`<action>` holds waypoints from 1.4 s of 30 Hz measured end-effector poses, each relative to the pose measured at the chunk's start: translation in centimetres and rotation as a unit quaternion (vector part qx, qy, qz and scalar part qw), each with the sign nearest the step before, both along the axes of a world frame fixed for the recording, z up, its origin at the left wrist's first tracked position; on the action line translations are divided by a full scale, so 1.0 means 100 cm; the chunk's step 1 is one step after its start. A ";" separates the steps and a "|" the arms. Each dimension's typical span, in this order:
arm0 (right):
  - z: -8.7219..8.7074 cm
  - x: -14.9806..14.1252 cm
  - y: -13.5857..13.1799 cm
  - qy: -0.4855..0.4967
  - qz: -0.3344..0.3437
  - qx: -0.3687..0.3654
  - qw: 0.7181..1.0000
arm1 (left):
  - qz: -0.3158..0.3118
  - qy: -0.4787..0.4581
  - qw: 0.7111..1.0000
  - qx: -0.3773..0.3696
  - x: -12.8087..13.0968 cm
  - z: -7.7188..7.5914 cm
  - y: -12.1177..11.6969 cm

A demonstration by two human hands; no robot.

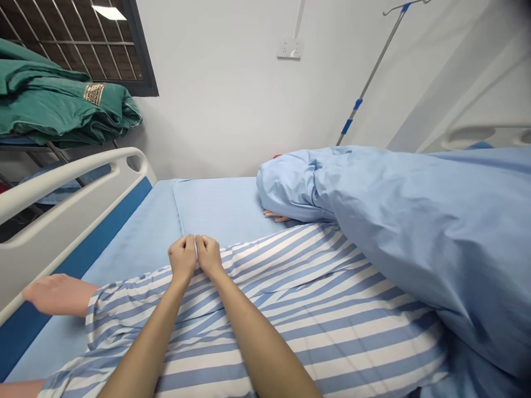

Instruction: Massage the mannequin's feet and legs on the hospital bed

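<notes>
My left hand (182, 257) and my right hand (208, 254) are both closed into fists, side by side, with their thumb sides almost touching. They are over the far leg of blue-and-white striped trousers (290, 282) worn by a person lying on the bed. Light blue bed sheet (219, 204) shows just beyond my knuckles. The undersides of both fists are hidden, so I cannot tell whether cloth is pinched in them. A bare foot (62, 294) sticks out of the far trouser leg at the left.
A light blue quilt (394, 204) covers the person's upper part, with fingertips (276, 215) showing under its edge. The bed's end board (74, 221) stands at the left. Behind are green folded cloth (62, 105), a drip pole (373, 72) and a wall socket (290, 48).
</notes>
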State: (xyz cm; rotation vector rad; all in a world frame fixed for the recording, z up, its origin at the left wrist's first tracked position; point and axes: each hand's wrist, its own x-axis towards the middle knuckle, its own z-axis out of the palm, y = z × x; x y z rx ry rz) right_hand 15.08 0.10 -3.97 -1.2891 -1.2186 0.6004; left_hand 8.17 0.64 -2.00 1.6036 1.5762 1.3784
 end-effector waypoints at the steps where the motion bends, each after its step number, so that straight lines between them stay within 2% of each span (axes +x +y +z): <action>1: 0.001 0.002 0.001 0.026 0.011 0.000 1.000 | 0.003 -0.033 0.999 0.007 0.006 0.003 0.001; 3: 0.001 0.008 0.005 0.094 0.027 -0.007 0.995 | 0.005 -0.061 0.998 0.006 0.017 0.002 0.000; 6: -0.004 0.013 0.010 0.198 0.014 -0.017 0.980 | 0.004 -0.017 1.000 -0.003 0.029 -0.010 -0.002; 8: -0.006 0.014 0.013 0.216 0.004 -0.020 0.976 | 0.001 0.013 1.000 0.004 0.031 -0.018 -0.004; 11: -0.001 0.014 0.013 0.170 -0.009 -0.046 0.984 | 0.003 0.020 1.000 0.007 0.028 -0.023 -0.003; 13: 0.009 0.016 0.011 0.092 -0.015 -0.063 0.994 | 0.001 0.017 1.000 0.008 0.025 -0.023 -0.002; 16: 0.022 0.022 0.006 -0.053 0.006 -0.037 0.998 | -0.012 0.011 1.000 0.014 0.023 -0.022 -0.001; 18: 0.023 0.028 0.001 -0.104 0.013 -0.012 0.994 | -0.015 0.022 1.000 0.015 0.023 -0.022 -0.001; 22: 0.008 0.038 -0.005 -0.091 -0.009 -0.026 0.995 | -0.017 0.059 0.998 0.015 0.023 -0.021 -0.001; 26: -0.004 0.044 -0.004 -0.056 0.004 -0.029 0.998 | -0.042 0.046 0.998 0.010 0.018 -0.020 -0.001; 31: 0.001 0.045 -0.005 -0.035 0.001 -0.026 0.999 | -0.056 0.053 0.997 -0.004 0.009 -0.018 -0.003; 37: 0.018 0.043 -0.012 -0.127 -0.010 0.028 0.991 | -0.034 0.088 0.996 -0.008 0.005 -0.018 -0.004; 42: 0.007 0.044 -0.011 -0.136 -0.011 -0.010 0.991 | -0.008 0.105 0.994 -0.008 0.003 -0.019 -0.004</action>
